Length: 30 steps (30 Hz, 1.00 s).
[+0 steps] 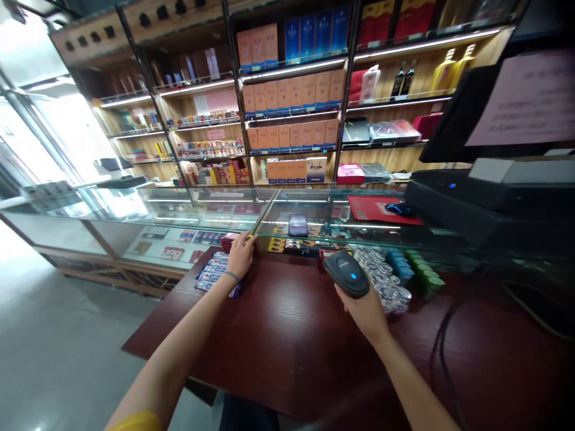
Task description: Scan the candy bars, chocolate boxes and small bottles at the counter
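My right hand [366, 308] grips a black barcode scanner [347, 274] by its handle above the counter. A small blue light glows on the scanner's top. My left hand [241, 256] reaches to the glass edge at the back of the counter, its fingers curled at some small packs. A bit of yellow shows at its fingertips, but what they hold, if anything, is unclear. Just left of that hand lie dark red packs [228, 241] and a row of blue-and-white packets [211, 272]. Clear-wrapped round containers [384, 278] stand beside my right hand.
Blue cans [399, 266] and green cans [423, 272] stand right of the wrapped containers. A glass display case [215, 209] runs behind the dark red wooden counter [287, 335]. A phone-like device [297, 225] shows there. A cable [442, 341] trails at right, below a monitor [507, 108].
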Each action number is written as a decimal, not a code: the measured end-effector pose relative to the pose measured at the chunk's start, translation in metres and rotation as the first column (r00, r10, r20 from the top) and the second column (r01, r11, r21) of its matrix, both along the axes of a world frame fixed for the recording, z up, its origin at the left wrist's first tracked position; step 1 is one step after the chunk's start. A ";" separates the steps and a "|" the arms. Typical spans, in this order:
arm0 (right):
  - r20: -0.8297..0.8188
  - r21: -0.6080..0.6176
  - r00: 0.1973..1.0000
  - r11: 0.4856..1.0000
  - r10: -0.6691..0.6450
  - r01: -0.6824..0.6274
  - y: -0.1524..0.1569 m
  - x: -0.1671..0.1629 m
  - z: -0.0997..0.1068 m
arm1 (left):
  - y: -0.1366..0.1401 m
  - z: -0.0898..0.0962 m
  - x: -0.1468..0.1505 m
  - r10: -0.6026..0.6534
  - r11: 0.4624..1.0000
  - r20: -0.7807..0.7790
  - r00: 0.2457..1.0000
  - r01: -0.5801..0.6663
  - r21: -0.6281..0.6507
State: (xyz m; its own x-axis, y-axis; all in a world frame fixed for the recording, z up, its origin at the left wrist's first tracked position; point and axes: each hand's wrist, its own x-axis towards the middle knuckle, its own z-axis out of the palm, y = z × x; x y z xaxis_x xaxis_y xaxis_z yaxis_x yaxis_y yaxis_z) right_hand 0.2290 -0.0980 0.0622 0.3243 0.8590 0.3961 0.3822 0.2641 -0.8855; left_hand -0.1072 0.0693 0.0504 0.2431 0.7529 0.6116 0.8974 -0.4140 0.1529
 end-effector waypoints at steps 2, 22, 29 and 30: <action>0.018 -0.055 0.999 0.997 0.046 -0.045 -0.001 -0.012 -0.003 | 0.005 -0.003 -0.021 0.056 0.998 -0.042 0.998 -0.057 -0.025; 0.125 -0.147 0.972 0.972 0.201 -0.182 -0.013 -0.044 -0.002 | -0.003 0.002 -0.039 0.080 0.994 0.060 0.995 -0.076 -0.076; 0.128 -0.109 0.987 0.990 0.099 -0.085 -0.019 -0.040 0.002 | -0.029 -0.007 0.036 0.095 0.993 0.796 0.598 -0.004 -0.116; 0.136 -0.103 0.986 0.991 0.093 -0.079 -0.020 -0.039 0.002 | -0.032 -0.012 0.050 0.064 0.991 0.884 0.462 0.074 -0.111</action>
State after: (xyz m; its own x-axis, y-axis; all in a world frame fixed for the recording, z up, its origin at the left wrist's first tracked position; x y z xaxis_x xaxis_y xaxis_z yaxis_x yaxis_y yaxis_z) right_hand 0.1899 -0.1177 0.0642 0.1942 0.9180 0.3458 0.4843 0.2168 -0.8476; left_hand -0.0568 0.0371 0.0387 -0.3720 0.8334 0.4088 0.2491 -0.3346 0.9088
